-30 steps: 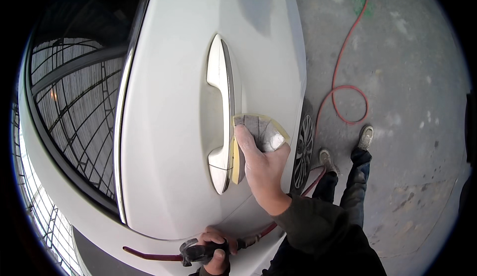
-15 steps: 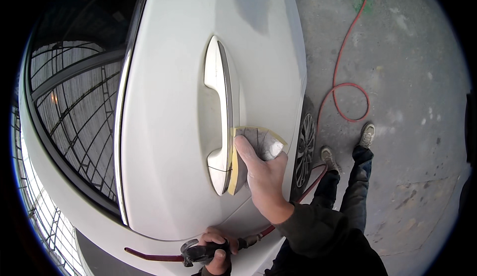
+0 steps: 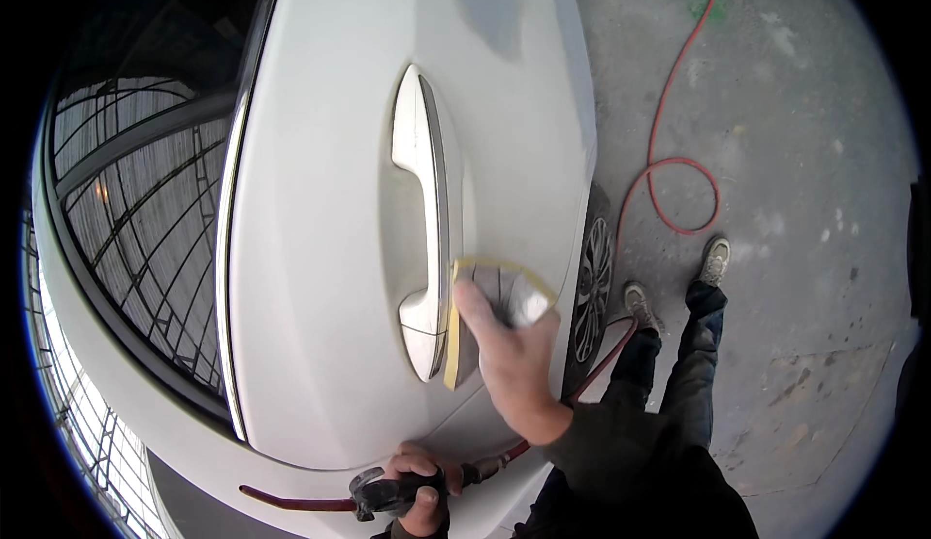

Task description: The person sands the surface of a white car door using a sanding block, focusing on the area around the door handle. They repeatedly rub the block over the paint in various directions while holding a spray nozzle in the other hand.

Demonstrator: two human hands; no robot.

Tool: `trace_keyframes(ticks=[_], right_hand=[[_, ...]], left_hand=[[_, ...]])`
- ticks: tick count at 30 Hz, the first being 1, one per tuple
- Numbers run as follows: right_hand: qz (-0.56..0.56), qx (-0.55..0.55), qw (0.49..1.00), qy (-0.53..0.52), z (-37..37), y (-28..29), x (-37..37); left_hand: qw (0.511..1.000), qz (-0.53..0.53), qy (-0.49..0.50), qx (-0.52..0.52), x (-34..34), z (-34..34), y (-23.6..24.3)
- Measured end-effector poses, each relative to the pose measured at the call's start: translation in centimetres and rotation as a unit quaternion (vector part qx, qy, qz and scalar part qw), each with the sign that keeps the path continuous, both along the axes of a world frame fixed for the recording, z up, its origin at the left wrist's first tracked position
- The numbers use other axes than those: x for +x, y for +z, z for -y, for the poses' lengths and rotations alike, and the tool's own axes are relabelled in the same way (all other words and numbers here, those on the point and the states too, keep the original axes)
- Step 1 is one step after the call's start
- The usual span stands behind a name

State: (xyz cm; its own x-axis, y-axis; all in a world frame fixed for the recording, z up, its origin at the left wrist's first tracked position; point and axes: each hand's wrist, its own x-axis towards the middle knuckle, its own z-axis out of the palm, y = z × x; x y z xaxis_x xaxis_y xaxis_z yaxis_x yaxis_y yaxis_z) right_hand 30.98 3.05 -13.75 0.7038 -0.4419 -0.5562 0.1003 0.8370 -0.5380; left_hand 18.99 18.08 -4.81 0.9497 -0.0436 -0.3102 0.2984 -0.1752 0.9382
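Observation:
My right hand is closed on a folded grey sanding sheet with yellow edges. The sheet lies against the white car door, right beside the lower end of the door handle. A thin dark line crosses the handle near that end. Lower down, my left hand is wrapped round a black air blow gun with a long dark-red nozzle. The gun's hose end points right, toward my right forearm. Part of the sheet is hidden under my right palm.
A red air hose loops over the grey concrete floor on the right and runs behind my legs. My shoes stand near the car wheel. Dark windows are on the left. A grey patch marks the upper door.
My right hand has shifted slightly down along the door with the sanding sheet. The left hand holds the blow gun in nearly the same place. The whole view has moved a little.

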Motion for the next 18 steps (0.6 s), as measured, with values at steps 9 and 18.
trace_keyframes(ticks=[9,18], right_hand=[[0.011,0.044,0.998,-0.032,-0.4,0.2,0.6],[0.027,0.033,0.999,-0.009,0.3,0.0,1.5]], left_hand=[[1.000,-0.001,0.011,0.001,-0.3,-0.2,0.0],[1.000,0.006,0.001,-0.002,-0.1,-0.1,0.1]])
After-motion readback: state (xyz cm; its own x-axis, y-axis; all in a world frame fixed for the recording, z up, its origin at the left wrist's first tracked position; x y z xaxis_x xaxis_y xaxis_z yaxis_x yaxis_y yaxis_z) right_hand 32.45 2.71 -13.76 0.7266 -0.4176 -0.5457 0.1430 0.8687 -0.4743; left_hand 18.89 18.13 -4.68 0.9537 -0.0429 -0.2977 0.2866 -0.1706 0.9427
